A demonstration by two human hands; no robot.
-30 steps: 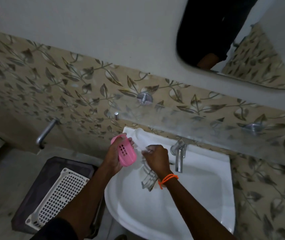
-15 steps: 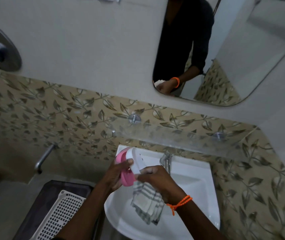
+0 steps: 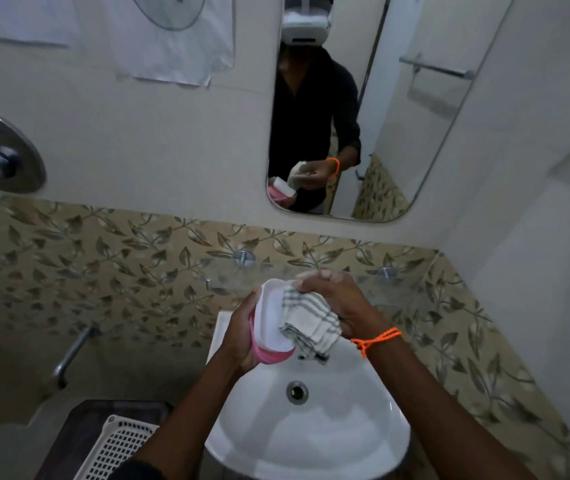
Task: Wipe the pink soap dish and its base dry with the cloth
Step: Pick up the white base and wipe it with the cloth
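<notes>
Above the sink, my left hand (image 3: 240,336) grips the soap dish on its edge. The white base (image 3: 269,315) faces me and the pink dish (image 3: 271,357) shows as a rim behind and below it. My right hand (image 3: 337,303) holds a bunched white cloth with grey stripes (image 3: 307,320) and presses it against the white base. An orange thread band circles my right wrist. The tap is hidden behind the cloth and my hands.
A white sink (image 3: 311,427) with its drain (image 3: 296,392) lies below my hands. A glass shelf (image 3: 242,268) runs along the leaf-patterned tiles. A mirror (image 3: 363,116) hangs above. A white perforated basket (image 3: 117,448) sits at lower left, and a metal pipe (image 3: 72,351) juts from the wall.
The view has tilted upward. Both hands rose above the sink. The cloth, which hung loose below my right hand, is now bunched against the white base.
</notes>
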